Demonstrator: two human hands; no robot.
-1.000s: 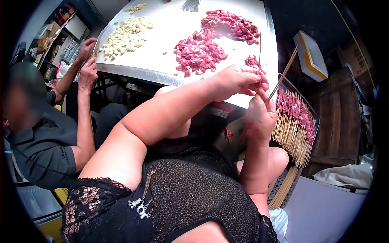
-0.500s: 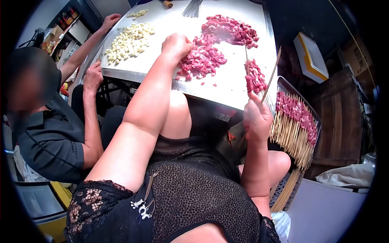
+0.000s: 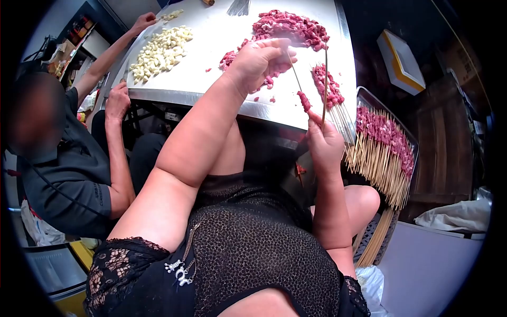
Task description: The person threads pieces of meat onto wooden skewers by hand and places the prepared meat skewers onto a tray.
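Note:
My left hand (image 3: pixel 256 62) is over the smaller pile of meat pieces (image 3: pixel 228 59), its fingers closed near the upper tip of a thin skewer (image 3: pixel 296 74); whether a meat piece is pinched there is hard to see. Closed low around that skewer is my right hand (image 3: pixel 324 138), just below some threaded meat (image 3: pixel 303 100). A second, bare-looking skewer (image 3: pixel 325 79) also rises from the right hand. Beside it, several filled skewers (image 3: pixel 328 87) lie on the white table (image 3: pixel 206 79). A larger heap of red meat (image 3: pixel 290 26) is farther back.
Pale chunks (image 3: pixel 161 53) are on the table's left, near a co-worker's hands (image 3: pixel 117 100). A tray (image 3: pixel 414 145) of filled skewers stands at the right, above bare sticks (image 3: pixel 377 238). A white and yellow box (image 3: pixel 401 61) is behind.
My left hand has moved right from the meat pile to the skewer tip. My right hand has shifted slightly left, tilting the meat-bearing skewer leftward. The view has shifted slightly.

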